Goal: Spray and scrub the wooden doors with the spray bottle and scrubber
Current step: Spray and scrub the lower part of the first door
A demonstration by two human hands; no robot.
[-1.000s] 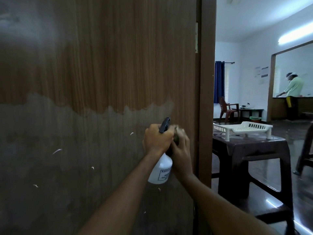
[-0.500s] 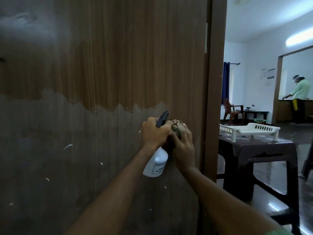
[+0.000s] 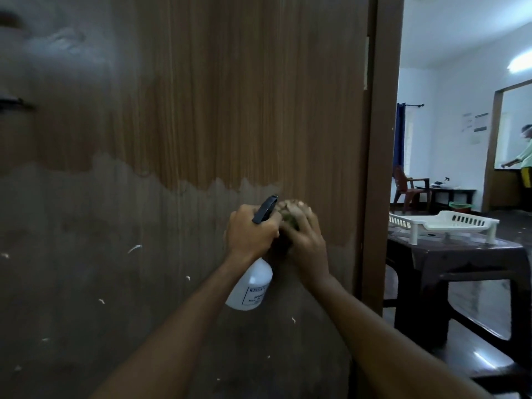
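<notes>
A wooden door point(image 3: 201, 96) fills most of the view; its lower half is darker and wet, with small white flecks. My left hand point(image 3: 249, 233) grips the neck of a white spray bottle point(image 3: 250, 287) whose black trigger head point(image 3: 264, 210) points up and to the right. My right hand point(image 3: 303, 243) presses a greenish scrubber point(image 3: 288, 216) flat against the door, right beside the bottle's nozzle, at the border of the wet area. Most of the scrubber is hidden under my fingers.
The dark door frame point(image 3: 380, 156) stands right of my hands. Beyond it a dark brown plastic table point(image 3: 460, 260) carries a white plastic tray point(image 3: 449, 226). Farther back are a chair point(image 3: 407, 188), a blue curtain and a person point(image 3: 525, 159) at the right edge.
My view has turned left, so the door frame and table sit farther right in the picture. Both hands stay together on the door, the right one blurred at the fingertips from scrubbing.
</notes>
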